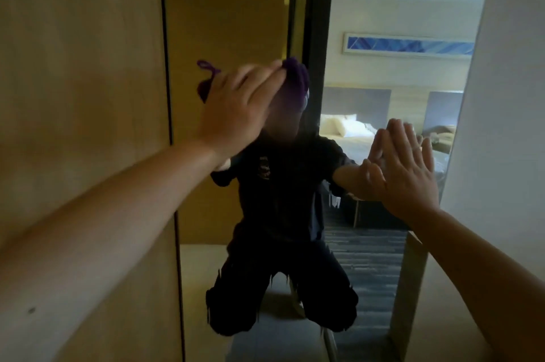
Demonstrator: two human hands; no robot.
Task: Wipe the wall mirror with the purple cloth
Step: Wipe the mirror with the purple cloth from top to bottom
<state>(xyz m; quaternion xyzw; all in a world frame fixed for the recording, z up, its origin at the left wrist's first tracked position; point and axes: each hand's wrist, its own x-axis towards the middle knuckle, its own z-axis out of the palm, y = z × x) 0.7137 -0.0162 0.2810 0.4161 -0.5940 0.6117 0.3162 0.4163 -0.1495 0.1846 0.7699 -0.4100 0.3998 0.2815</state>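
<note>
Mirror glass fills most of what I face — the wall mirror (368,81) is a tall panel whose long axis runs up and down, and both my hands are against it. To the left of the mirror stands a wood panel (79,81); to the right of the mirror, a pale wall (507,96). In the mirror I see a room with beds, and my own dark-clothed reflection kneeling.

My left hand (236,108) is high on the mirror's left half, fingers spread and lightly curled, pressing the purple cloth (295,78) to the glass. The cloth is bunched under the palm and fingers, with a thin loop of it sticking out toward the mirror's left edge. My right hand (407,167) is lower and toward the mirror's right edge, flat and open with fingers together, holding nothing — it only braces on the glass.

I judge the wiping is under way, with most of the mirror below and to the right of the cloth not yet covered. The left hand alone has the cloth, so the next strokes fall to it, likely along the long axis.

No containers are in view.
</note>
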